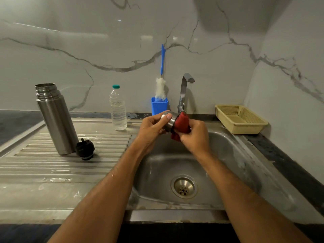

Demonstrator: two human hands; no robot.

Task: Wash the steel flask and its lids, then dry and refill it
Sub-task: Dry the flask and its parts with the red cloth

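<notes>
The steel flask stands upright and uncapped on the ribbed drainboard at the left. A black inner stopper lies beside its base. Over the sink basin, my left hand grips the steel cup lid, thumb across its top. My right hand holds a red cloth bunched against the lid's open end.
A clear water bottle with a teal cap stands behind the drainboard. A blue holder with a bottle brush sits beside the tap, from which no water runs. A beige basket rests at the right. Drainboard is wet.
</notes>
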